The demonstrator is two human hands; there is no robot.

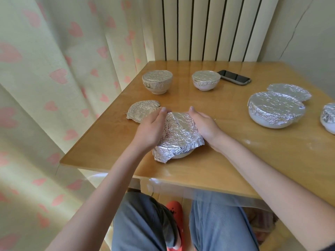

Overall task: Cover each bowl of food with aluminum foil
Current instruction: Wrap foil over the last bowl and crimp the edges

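A white bowl (181,154) stands near the table's front edge under a crinkled sheet of aluminum foil (178,136). My left hand (151,127) cups the foil against the bowl's left side, fingers curved round the rim. My right hand (204,125) does the same on the right side. The foil's front corners stick out loose over the table. Just behind my left hand lies another foil-covered dish (140,111). Two small foil-covered bowls stand at the back, one on the left (157,82) and one in the middle (206,80).
A black phone (233,77) lies at the back of the wooden table (217,169). On the right are a large foil-covered bowl (276,109), a foil-covered dish (290,91) behind it and another covered bowl (329,118) at the frame edge. A curtain hangs left.
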